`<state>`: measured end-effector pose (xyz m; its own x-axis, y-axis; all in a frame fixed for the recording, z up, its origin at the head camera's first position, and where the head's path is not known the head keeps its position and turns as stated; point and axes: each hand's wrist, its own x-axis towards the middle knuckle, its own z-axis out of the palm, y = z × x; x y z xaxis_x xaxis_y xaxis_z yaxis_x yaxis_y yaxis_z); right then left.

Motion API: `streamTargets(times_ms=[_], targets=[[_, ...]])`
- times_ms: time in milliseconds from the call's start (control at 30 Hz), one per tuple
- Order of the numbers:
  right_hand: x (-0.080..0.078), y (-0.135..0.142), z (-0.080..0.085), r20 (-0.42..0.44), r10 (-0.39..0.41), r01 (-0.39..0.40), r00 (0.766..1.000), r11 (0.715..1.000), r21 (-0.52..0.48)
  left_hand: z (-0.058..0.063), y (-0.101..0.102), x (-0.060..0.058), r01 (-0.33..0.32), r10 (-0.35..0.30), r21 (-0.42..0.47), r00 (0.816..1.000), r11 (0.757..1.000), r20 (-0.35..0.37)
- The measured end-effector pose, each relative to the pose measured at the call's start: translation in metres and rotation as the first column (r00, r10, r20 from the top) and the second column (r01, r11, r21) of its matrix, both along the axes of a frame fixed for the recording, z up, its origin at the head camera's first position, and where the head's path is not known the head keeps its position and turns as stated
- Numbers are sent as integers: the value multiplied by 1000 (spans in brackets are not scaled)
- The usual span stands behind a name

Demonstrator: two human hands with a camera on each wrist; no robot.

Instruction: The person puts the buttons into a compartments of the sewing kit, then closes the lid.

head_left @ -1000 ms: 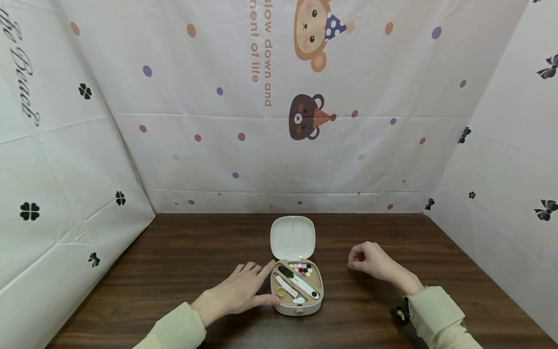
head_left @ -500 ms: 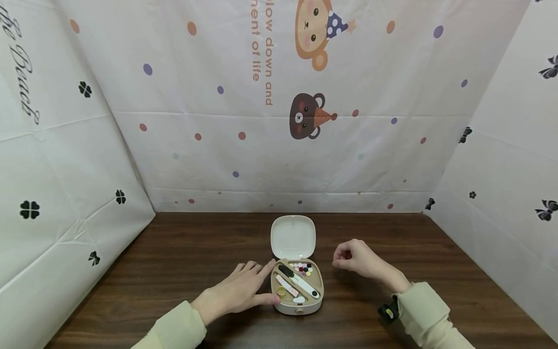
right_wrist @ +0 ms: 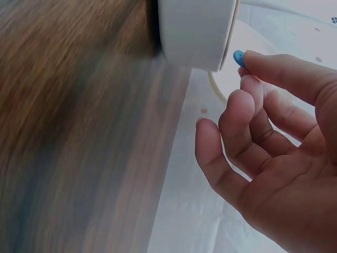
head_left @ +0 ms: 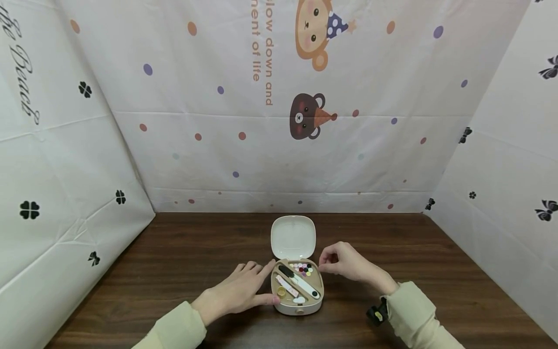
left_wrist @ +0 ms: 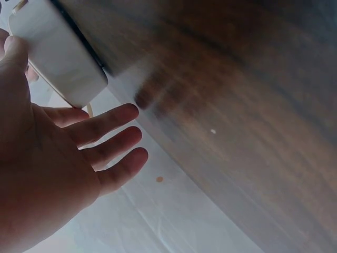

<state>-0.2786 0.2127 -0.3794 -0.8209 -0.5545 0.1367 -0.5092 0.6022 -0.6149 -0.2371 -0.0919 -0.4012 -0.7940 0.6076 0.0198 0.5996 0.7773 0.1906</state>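
A white sewing box (head_left: 287, 309) stands with its lid (head_left: 293, 237) raised. In its beige tray lie colourful buttons (head_left: 301, 269), a white-and-black seam ripper or similar slim tool (head_left: 301, 282), a pale printed strip (head_left: 286, 286) and a gold ring-shaped piece (head_left: 281, 292). My left hand (head_left: 240, 293) rests against the box's left side, thumb and index finger stretched along it, the other fingers spread. Between thumb and index finger, my right hand (head_left: 344, 261) pinches a small blue button (right_wrist: 239, 58). That hand is at the box's right rim, beside the button compartment.
The box stands on a dark wooden table (head_left: 209, 237). A printed white cloth (head_left: 209, 155) hangs behind the table, with more cloth at both sides. A black band with a small device (head_left: 377, 314) sits at the right wrist.
My right hand has moved left, from the table's right side to the box's right rim. The left hand and the box have stayed in place.
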Motion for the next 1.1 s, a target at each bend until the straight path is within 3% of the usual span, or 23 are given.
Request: streamTargets(times_ms=[700, 900, 1033, 1100], targets=[[0, -17, -9, -66, 22, -19, 998, 999, 46, -2, 1, -1, -9, 9, -2, 1000, 1000, 11], [1, -18, -9, -128, -50, 50, 991, 999, -3, 1, -2, -3, -14, 14, 6, 1000, 1000, -15], [-1, -19, -5, -154, -200, 180, 968, 974, -136, 5, -4, -8, -48, 54, 162, 998, 986, -37], [-2, -20, -2, -104, -272, 247, 957, 947, -207, 9, -3, -11, -77, 86, 303, 996, 950, -16]])
